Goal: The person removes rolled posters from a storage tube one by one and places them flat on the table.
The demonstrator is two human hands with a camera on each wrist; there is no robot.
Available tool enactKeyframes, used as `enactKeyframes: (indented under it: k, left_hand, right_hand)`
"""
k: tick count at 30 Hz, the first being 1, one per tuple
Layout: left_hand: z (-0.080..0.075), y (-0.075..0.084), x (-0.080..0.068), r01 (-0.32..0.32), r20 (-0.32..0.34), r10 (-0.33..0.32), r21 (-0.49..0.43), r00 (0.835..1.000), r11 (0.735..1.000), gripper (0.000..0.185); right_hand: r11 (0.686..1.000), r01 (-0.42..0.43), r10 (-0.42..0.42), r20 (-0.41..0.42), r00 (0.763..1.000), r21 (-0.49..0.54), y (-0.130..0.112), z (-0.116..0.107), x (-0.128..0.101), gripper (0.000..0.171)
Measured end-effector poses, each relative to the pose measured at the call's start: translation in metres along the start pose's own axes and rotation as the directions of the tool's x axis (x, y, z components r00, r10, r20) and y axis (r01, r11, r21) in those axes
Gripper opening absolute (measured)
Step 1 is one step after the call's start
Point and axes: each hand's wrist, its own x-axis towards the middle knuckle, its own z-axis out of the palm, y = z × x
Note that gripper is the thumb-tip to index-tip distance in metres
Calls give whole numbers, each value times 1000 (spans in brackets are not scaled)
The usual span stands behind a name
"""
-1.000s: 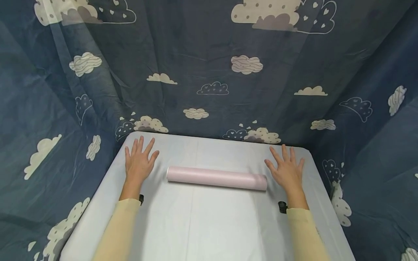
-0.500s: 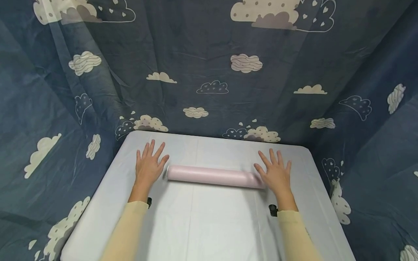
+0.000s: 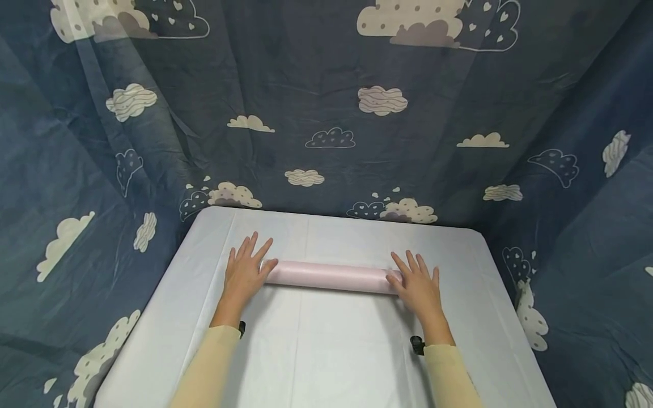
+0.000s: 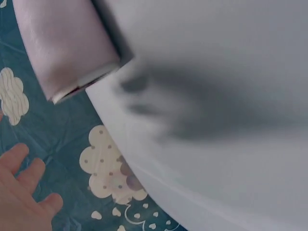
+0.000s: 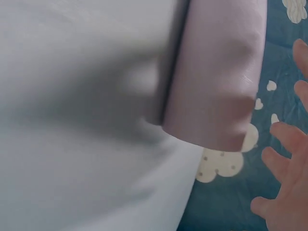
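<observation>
White-covered table [image 3: 326, 351], pink roll [image 3: 331, 276] lying across — both hands [image 3: 244, 276] on it

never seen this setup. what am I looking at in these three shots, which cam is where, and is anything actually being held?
No machine here: a person works with two bare hands. The wide shot comes from a camera on the head, looking down at a table under a pale cloth, with dark cloud-print fabric hung around it. The two blurry close-ups come from cameras worn on each wrist.

One thing lies on the table: a pink roll, lying crosswise. The left hand is at its left end, the right hand at its right end, fingers straight. The thumbs look to touch the roll, but there is no grip on it yet: nothing is held.
</observation>
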Motion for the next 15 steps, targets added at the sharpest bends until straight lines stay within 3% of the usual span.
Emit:
enactKeyframes:
  k: [5, 15]
  left_hand:
    - [14, 2, -5, -37, 30, 38, -32, 999, 999, 66]
    - [30, 2, -8, -97, -6, 97, -2, 995, 995, 61]
  right_hand:
    - [1000, 1, -1, -4, 1000, -11, -3, 10, -6, 70]
    - [999, 25, -28, -64, 998, -45, -1, 21, -10, 64]
